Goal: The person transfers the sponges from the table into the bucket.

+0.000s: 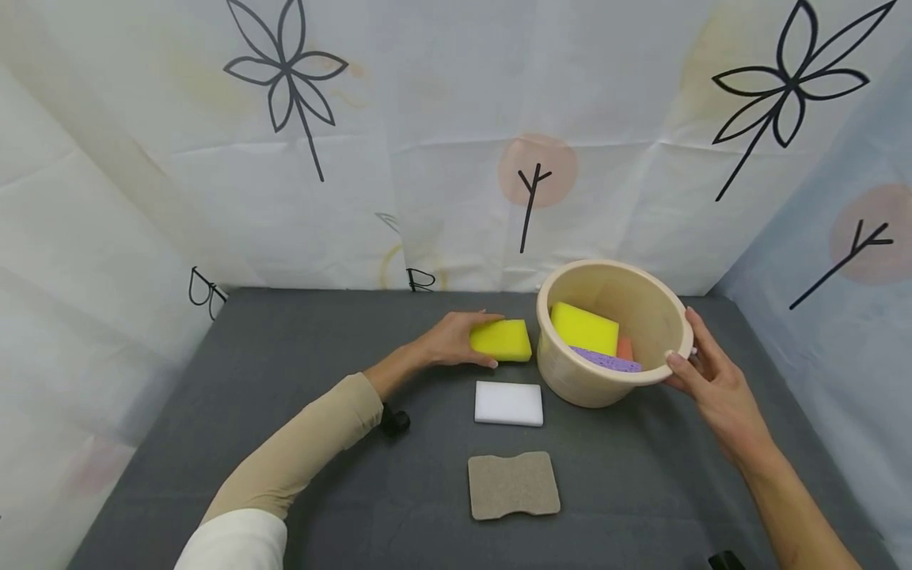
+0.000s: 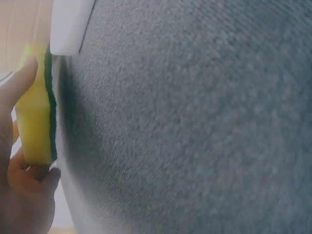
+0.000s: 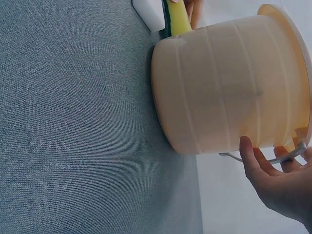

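One dark grey desk (image 1: 299,340) carries all the work, which I would judge about half done: three pieces show inside the bucket and three outside it. The bucket (image 1: 566,376), cream and round, is on the right of the desk; whether its base sits quite flat is hard to tell. The right hand (image 1: 720,388) grips it at the rim, with the thumb over the edge and the fingers around the outer side.

Of the pieces outside, the largest is the grey-brown pad (image 1: 514,485), lying flat nearest the person and touched by neither hand. Next is the white block (image 1: 509,404), also untouched, between the pad and the left hand (image 1: 456,340). That hand pinches a yellow sponge (image 1: 502,340) between thumb and fingers, green side toward the desk, just beside the bucket's wall; I cannot tell whether it is lifted. So one outstanding piece is in hand and two are waiting.

Those already inside are another yellow sponge (image 1: 586,328), a purple sponge (image 1: 606,361) and, smallest in sight, an orange piece (image 1: 625,348), mostly hidden. Anything deeper cannot be seen.
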A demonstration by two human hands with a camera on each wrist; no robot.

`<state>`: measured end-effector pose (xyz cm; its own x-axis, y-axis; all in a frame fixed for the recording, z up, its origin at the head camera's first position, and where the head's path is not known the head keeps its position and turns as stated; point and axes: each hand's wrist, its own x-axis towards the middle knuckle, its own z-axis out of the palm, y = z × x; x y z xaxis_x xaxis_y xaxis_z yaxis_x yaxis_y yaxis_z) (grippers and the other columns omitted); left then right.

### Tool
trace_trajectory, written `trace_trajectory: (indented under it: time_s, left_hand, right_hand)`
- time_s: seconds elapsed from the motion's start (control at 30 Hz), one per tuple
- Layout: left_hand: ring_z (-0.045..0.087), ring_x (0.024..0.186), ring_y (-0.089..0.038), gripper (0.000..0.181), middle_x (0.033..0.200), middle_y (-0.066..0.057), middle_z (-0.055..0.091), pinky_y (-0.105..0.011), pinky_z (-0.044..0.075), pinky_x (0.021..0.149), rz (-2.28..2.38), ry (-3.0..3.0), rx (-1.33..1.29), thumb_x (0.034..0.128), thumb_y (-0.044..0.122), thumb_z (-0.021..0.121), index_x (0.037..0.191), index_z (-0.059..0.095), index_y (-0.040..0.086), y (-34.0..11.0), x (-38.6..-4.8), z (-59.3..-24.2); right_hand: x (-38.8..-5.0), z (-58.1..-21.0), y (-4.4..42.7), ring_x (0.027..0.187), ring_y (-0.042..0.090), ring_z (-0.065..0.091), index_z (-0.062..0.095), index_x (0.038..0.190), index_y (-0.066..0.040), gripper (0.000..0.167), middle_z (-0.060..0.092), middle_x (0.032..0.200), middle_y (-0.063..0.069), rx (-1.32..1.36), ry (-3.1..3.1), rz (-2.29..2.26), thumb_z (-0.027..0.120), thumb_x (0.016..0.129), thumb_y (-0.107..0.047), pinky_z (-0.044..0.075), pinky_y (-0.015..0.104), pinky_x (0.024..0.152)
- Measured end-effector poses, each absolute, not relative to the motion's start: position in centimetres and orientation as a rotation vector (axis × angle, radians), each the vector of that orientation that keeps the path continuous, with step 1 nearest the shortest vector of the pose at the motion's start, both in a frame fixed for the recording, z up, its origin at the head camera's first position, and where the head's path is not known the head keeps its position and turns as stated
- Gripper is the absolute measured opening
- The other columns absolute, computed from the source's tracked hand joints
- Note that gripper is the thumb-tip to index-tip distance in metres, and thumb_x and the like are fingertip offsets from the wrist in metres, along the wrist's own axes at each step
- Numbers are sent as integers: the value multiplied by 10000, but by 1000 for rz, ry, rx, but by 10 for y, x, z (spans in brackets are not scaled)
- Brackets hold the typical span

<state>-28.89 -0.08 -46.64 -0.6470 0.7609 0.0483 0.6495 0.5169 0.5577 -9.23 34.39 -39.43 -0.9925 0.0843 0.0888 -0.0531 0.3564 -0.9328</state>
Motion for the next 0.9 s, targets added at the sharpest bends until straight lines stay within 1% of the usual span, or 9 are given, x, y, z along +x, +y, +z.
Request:
trace_trajectory:
  time_s: [0.07, 0.13, 0.17, 0.27, 0.37, 0.5, 0.7, 0.9]
  left_hand:
    - [550, 1192, -190, 816, 1421, -32, 558, -366, 424, 1014, 834, 2553, 1202, 780, 385, 853, 1477, 492, 159, -2, -289, -463]
    - [559, 1051, -162, 818, 1389, -31, 581, -338, 445, 931, 849, 2559, 1201, 783, 387, 850, 1476, 492, 143, -3, -289, -459]
    - [554, 1022, -157, 819, 1374, -30, 590, -330, 445, 913, 853, 2565, 1197, 781, 385, 852, 1475, 494, 139, -4, -289, -456]
    - [541, 999, -151, 826, 1360, -36, 594, -317, 439, 887, 848, 2592, 1200, 783, 401, 848, 1475, 491, 125, -6, -291, -451]
    - [534, 983, -155, 829, 1341, -28, 596, -316, 441, 865, 866, 2615, 1199, 780, 414, 848, 1473, 493, 129, -8, -292, -443]
    - [541, 989, -154, 816, 1343, -18, 597, -325, 444, 872, 931, 2638, 1205, 778, 415, 849, 1462, 509, 128, -10, -295, -434]
    - [549, 1021, -160, 767, 1385, -22, 576, -332, 442, 898, 971, 2664, 1178, 814, 419, 814, 1467, 505, 161, -12, -298, -423]
    - [546, 965, -172, 736, 1386, -34, 577, -335, 445, 853, 1040, 2655, 1162, 835, 435, 787, 1461, 513, 163, -11, -301, -408]
  right_hand:
    - [-92, -394, 344, 1415, 193, 362, 72, 1596, -328, 742, 47, 1669, 25, -28, -2483, 1719, 530, 1040, -154, 496, 119, 818]
    - [-92, -394, 344, 1420, 199, 357, 80, 1593, -342, 740, 46, 1669, 25, -19, -2474, 1731, 530, 1039, -147, 496, 120, 820]
    - [-92, -394, 344, 1415, 191, 361, 86, 1591, -348, 737, 47, 1669, 27, -14, -2468, 1741, 529, 1039, -142, 496, 121, 820]
    - [-92, -395, 344, 1403, 166, 369, 99, 1590, -353, 735, 46, 1669, 29, -3, -2450, 1764, 530, 1038, -131, 497, 124, 822]
    - [-92, -395, 344, 1405, 173, 370, 97, 1588, -360, 733, 46, 1669, 27, -12, -2457, 1754, 530, 1039, -138, 497, 122, 821]
    - [-92, -394, 343, 1410, 193, 367, 92, 1588, -359, 737, 47, 1669, 29, -32, -2466, 1743, 535, 1038, -151, 496, 121, 820]
    - [-93, -395, 344, 1379, 149, 390, 95, 1588, -360, 737, 46, 1668, 41, -28, -2457, 1759, 536, 1037, -148, 496, 120, 820]
    - [-92, -394, 343, 1409, 204, 366, 85, 1589, -357, 737, 48, 1669, 41, -36, -2470, 1739, 532, 1039, -156, 493, 116, 818]
